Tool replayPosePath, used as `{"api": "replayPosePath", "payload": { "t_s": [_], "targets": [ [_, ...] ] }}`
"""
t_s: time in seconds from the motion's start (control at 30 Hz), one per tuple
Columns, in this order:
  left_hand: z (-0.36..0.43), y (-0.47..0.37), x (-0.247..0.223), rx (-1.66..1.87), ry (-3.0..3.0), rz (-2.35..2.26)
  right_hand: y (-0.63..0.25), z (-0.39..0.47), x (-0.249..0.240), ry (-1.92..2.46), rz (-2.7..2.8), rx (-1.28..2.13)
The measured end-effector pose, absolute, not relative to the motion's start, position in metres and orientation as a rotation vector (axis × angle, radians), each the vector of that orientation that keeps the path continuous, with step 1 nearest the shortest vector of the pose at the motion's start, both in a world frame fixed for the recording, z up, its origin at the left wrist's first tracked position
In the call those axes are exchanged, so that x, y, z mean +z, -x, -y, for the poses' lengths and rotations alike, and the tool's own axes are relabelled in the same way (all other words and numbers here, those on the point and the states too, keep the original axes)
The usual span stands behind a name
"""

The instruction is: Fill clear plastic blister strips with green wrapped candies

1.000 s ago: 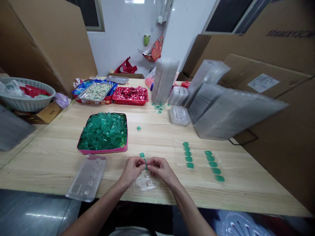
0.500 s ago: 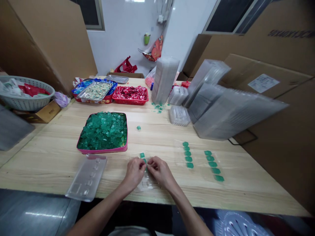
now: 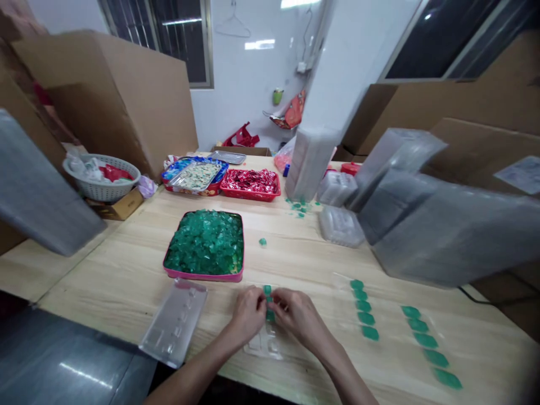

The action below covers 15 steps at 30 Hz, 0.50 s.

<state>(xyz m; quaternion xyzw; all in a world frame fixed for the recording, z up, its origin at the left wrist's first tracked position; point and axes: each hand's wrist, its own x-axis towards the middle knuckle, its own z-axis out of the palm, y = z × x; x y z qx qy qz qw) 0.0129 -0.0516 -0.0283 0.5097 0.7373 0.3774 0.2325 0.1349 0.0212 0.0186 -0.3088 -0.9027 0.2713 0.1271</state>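
My left hand (image 3: 252,309) and my right hand (image 3: 297,314) meet over a clear plastic blister tray (image 3: 264,344) near the table's front edge. Both have their fingers pinched around one of the green translucent pieces (image 3: 270,316) in its column of small cavities; the fingertips partly hide it. Another green piece (image 3: 267,289) sits in the cavity at the far end. The cavities nearest me hold nothing green. Beyond my left hand stands a pink-rimmed tin (image 3: 202,277) heaped with green chunks (image 3: 206,242). An unfilled clear tray (image 3: 175,320) lies left of my hands.
Two filled clear trays with green columns (image 3: 364,305) (image 3: 426,340) lie to the right. Stacked plastic trays (image 3: 455,225) stand behind them. At the back are a red tray of shiny red wrappers (image 3: 251,194), a tray of pale pieces (image 3: 196,175) and a basket (image 3: 103,188). One loose green piece (image 3: 262,242) lies mid-table.
My view has turned left and up, so everything sits farther right and lower. My hands stay together over the same tray, and more green shows below my fingers.
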Motion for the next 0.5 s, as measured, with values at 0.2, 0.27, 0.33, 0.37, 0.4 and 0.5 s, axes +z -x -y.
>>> {"api": "replayPosePath", "payload": {
  "t_s": [0.2,0.27,0.33,0.37,0.4,0.5],
  "targets": [
    [0.053,-0.002,-0.027,1.104,-1.381,-1.934,-0.040,-0.038,0.053,0.740,2.756,0.529],
    [0.058,-0.002,-0.026,1.172,-1.309,-1.896,-0.011,-0.039,0.053,0.744,2.907,0.443],
    [0.064,-0.002,-0.024,1.265,-1.179,-1.824,0.008,-0.038,0.048,0.770,2.955,0.403],
    [0.067,-0.002,-0.023,1.320,-1.067,-1.762,0.013,-0.037,0.045,0.781,2.951,0.398],
    [0.070,-0.002,-0.021,1.365,-0.947,-1.694,0.016,-0.036,0.042,0.786,2.947,0.395],
    [0.077,0.002,-0.013,1.435,-0.659,-1.522,0.016,-0.033,0.035,0.789,2.919,0.416]
  ]
}}
